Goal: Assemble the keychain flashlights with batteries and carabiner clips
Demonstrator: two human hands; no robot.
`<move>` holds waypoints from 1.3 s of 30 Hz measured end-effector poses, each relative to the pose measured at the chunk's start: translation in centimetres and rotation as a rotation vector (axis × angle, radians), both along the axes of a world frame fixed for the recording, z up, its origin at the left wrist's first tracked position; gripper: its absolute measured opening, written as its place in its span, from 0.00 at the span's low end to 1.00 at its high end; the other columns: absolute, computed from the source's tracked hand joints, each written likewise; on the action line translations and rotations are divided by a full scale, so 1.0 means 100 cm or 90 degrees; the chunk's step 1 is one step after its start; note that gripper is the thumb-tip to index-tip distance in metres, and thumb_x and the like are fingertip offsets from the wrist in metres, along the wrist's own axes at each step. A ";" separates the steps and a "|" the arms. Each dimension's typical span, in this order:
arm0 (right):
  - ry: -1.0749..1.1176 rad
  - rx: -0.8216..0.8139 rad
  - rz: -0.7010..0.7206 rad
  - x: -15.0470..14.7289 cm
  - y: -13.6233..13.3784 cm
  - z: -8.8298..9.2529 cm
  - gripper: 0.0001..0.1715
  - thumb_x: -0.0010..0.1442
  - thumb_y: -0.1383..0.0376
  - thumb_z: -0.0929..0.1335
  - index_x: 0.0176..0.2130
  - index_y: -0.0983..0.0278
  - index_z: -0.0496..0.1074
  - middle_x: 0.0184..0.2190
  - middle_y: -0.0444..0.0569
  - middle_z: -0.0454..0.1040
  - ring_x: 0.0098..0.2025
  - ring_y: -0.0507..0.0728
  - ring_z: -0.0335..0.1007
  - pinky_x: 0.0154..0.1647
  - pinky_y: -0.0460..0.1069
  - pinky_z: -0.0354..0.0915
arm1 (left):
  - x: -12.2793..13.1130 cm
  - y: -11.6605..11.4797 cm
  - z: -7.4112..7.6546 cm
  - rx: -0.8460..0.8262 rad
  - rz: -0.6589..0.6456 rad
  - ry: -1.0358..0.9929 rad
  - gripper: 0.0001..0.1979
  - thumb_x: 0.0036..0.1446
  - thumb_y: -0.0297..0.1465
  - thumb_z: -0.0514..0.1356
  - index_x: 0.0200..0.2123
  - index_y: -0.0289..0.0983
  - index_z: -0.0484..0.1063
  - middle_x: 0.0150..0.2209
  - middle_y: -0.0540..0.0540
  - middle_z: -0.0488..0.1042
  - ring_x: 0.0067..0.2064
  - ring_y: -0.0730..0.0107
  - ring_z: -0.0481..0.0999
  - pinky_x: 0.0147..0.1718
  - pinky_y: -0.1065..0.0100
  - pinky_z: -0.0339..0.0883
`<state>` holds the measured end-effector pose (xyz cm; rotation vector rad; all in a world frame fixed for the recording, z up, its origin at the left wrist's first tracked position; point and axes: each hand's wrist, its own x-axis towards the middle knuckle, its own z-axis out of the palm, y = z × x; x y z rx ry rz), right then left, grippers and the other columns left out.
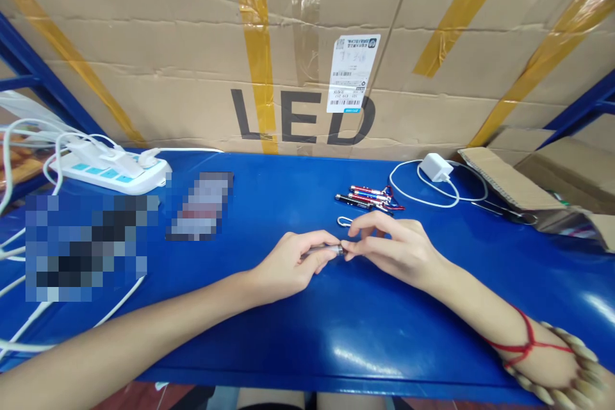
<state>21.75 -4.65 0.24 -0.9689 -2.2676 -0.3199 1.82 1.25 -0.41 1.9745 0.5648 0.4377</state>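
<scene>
One slim silver cylinder (329, 250) is clasped in the left hand (294, 262) over the blue table (288, 346), its end pinched by the right hand (401, 250). Beyond lie a pale clip (339, 221), then clustered metallic penlights (369, 196); behind stands an LED-marked cardboard box (192, 45).

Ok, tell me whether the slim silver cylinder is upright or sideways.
Sideways: the left hand holds the silver cylinder roughly level, one end pointing toward the right hand.
</scene>
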 end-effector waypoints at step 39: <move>0.098 -0.154 0.037 -0.007 -0.002 -0.001 0.13 0.62 0.66 0.64 0.28 0.64 0.73 0.29 0.47 0.67 0.25 0.47 0.66 0.23 0.41 0.62 | -0.006 -0.001 -0.010 0.096 0.014 -0.051 0.08 0.58 0.27 0.53 0.27 0.38 0.67 0.31 0.50 0.76 0.41 0.68 0.77 0.38 0.72 0.68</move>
